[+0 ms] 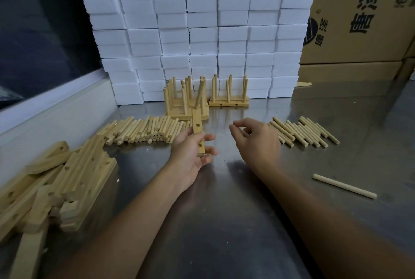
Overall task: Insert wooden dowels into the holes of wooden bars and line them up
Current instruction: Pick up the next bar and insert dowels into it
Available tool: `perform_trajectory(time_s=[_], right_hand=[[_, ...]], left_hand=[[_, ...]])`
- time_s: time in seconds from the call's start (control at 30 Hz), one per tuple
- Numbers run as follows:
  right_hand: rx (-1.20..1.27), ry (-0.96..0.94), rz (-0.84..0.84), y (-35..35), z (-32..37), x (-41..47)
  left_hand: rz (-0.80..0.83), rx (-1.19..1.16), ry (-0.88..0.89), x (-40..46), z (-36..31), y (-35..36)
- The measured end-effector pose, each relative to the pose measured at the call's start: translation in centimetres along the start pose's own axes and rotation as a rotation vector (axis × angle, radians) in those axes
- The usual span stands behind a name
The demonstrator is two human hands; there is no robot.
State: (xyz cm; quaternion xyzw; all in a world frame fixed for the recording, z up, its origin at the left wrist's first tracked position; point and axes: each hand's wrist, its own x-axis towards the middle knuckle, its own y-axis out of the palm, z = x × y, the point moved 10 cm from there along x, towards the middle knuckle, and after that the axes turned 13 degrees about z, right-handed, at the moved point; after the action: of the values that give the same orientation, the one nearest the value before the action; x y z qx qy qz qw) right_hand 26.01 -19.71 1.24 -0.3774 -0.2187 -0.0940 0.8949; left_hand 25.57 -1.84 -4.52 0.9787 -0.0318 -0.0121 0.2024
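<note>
- Left hand [190, 155] palm up at centre, just above the metal surface [224, 222], fingers and thumb curled round a wooden bar [198, 131].
- Bar held lengthwise away from the body, two side holes showing, one dowel [200, 93] standing tilted in its far end.
- Right hand [258, 138] just to the right, apart from the bar, back of hand up, fingers loosely curled with thumb and forefinger tips close together; nothing seen in its grasp, though the inner side is hidden.
- Behind the held bar, finished bars [186, 115] lined up side by side on the surface, dowels upright in them.
- Just right of that group, another finished bar [229, 102] with upright dowels, two side holes facing forward.
- Left dowel pile [143, 131] lying in a row on the surface, stretching from near the left hand toward the left edge.
- Right dowel pile [303, 131] lying fanned out beyond the right hand, partly hidden by it.
- Single loose dowel [344, 186] lying alone at right, well apart from both piles.
- Heap of empty drilled bars [67, 177] stacked untidily at near left.
- Wall of white foam blocks [202, 32] at the back, touching the surface.
- Cardboard boxes [359, 20] with printed characters at far right.
</note>
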Motion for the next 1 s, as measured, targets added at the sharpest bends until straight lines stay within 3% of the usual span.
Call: perform_trajectory(time_s=[0.33, 0.7, 0.87, 1.0], right_hand=[[0.179, 0.047, -0.002, 0.2, -1.2, 0.3], [0.545, 0.167, 0.071, 1.0, -3.7, 0.5], [0.638, 0.214, 0.010, 0.7, -4.1, 0.5], [0.702, 0.211, 0.072, 1.4, -3.4, 0.6]], left_hand=[[-0.009, 0.002, -0.008, -0.1, 0.2, -0.1], [0.020, -0.022, -0.010, -0.4, 0.0, 0.2], [0.044, -0.003, -0.013, -0.4, 0.0, 0.5], [0.068, 0.009, -0.024, -0.4, 0.1, 0.7]])
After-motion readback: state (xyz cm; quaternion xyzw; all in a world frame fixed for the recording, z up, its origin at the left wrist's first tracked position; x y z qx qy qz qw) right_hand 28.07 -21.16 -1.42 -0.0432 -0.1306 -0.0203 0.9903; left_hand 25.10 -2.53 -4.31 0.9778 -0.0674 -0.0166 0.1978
